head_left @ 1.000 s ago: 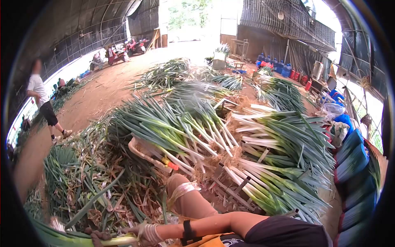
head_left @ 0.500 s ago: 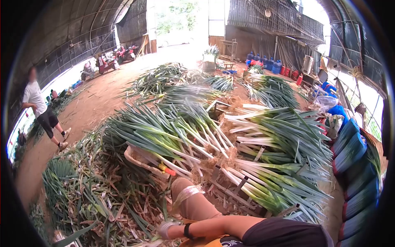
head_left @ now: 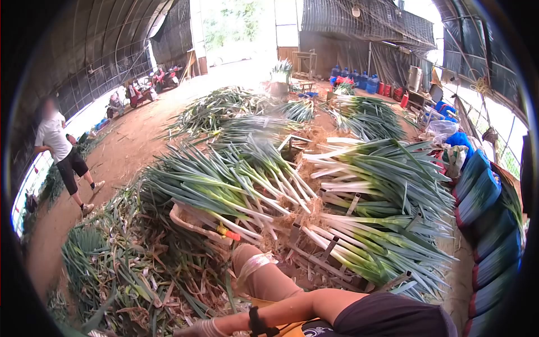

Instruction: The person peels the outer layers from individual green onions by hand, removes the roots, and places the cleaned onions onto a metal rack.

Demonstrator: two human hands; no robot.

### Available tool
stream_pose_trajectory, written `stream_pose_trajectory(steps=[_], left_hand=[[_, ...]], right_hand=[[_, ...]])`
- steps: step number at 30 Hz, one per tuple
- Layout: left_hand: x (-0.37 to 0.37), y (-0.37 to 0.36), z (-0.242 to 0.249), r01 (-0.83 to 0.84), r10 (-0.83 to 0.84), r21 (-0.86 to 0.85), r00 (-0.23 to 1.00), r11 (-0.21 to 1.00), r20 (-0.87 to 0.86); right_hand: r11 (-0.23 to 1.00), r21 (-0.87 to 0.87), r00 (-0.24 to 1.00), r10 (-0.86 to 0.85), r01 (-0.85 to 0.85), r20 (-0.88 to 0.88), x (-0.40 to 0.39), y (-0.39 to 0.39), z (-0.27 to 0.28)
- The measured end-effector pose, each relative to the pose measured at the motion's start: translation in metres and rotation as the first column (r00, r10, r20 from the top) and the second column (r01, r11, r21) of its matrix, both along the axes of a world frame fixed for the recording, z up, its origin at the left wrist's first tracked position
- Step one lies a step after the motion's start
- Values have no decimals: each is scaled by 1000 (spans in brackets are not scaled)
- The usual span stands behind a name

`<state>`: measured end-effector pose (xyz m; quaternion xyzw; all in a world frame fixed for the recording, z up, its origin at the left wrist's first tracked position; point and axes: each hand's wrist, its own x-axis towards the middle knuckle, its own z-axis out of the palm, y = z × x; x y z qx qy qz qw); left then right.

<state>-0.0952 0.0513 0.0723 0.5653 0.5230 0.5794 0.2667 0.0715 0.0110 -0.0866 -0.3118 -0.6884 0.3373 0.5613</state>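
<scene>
Both grips can't be told: right hand (head_left: 195,329) cut off at bottom edge, left hand out of view. Leaf scraps (head_left: 143,269) are heaped near it; leeks (head_left: 224,191) are piled ahead, beyond the knee (head_left: 263,275) and right of it.

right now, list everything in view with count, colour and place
leeks: many, green and white, heaped centre and right
leaf waste: one pile, green and straw-brown, left foreground
bags: several, mostly blue, right edge
jugs: several, blue, back right
scooters: several, partly red, back left
co-worker: one, white top, black shorts, left
small far items: uncountable, mixed colours, back
bent leg: one, tan, bottom centre
right hand: one, pale covering, bottom edge, partly cut off
</scene>
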Motion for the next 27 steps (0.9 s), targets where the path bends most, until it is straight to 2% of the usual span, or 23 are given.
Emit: stream_pose_trajectory(steps=[1,2,3,4,7,8,11,14,17,20,27], left_hand=[[20,-7,5,1,-1,6,1000,1000,1],[37,-13,9,31,-22,-73,992,997,128],[51,-18,12,72,-33,-147,967,987,253],[59,-19,11,123,-35,-214,927,969,373],[68,-16,3,205,-131,-185,929,961,346],[72,-16,2,218,-144,-185,927,958,347],[80,-16,-3,262,-189,-183,921,947,339],[85,-16,-7,291,-221,-182,918,939,330],[90,-16,-11,311,-241,-185,915,932,323],[92,-16,-14,325,-254,-191,913,926,319],[97,-15,-19,350,-280,-199,908,915,312]], right_hand=[[978,-92,973,169,-185,-160,-11,-10,20],[923,-378,997,76,-73,-6,-6,-29,50],[787,-612,986,25,84,167,3,-41,71],[772,-624,987,-18,116,160,-1,-38,51],[684,-725,983,64,84,174,19,-57,70],[628,-776,991,130,-60,28,35,-69,94],[709,-686,986,132,-164,-99,36,-68,69],[690,-701,979,193,-179,-60,37,-59,44],[653,-689,949,239,-314,-206,40,-61,39],[721,-618,949,207,-313,-240,35,-59,29],[540,-752,911,360,-378,-199,52,-74,54]])
